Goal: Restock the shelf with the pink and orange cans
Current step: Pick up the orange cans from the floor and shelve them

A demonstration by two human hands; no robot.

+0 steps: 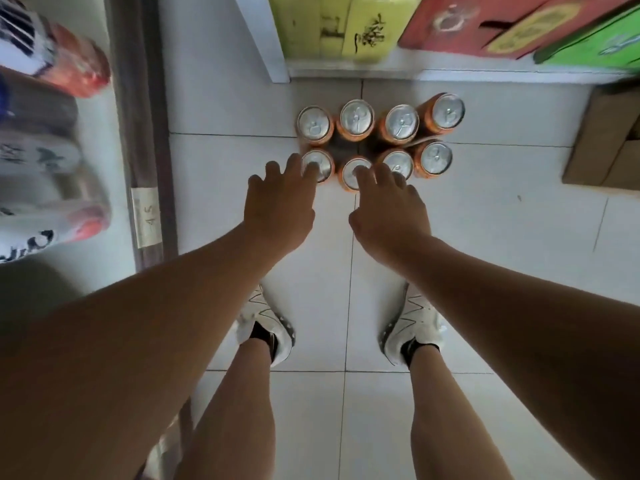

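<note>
Eight orange cans (401,123) stand on the floor (485,237) in two rows, the near row under your fingertips and the far row just beyond them. Your left hand (280,209) and right hand (388,209) reach down with fingers spread, gripping nothing. None is lifted, so I judge all eight still have to reach the shelf (138,116).

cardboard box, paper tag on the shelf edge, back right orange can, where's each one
cardboard box (602,133): head view, its brown side.
paper tag (147,216): head view, middle of the tag.
back right orange can (447,110): head view, silver lid.
</note>
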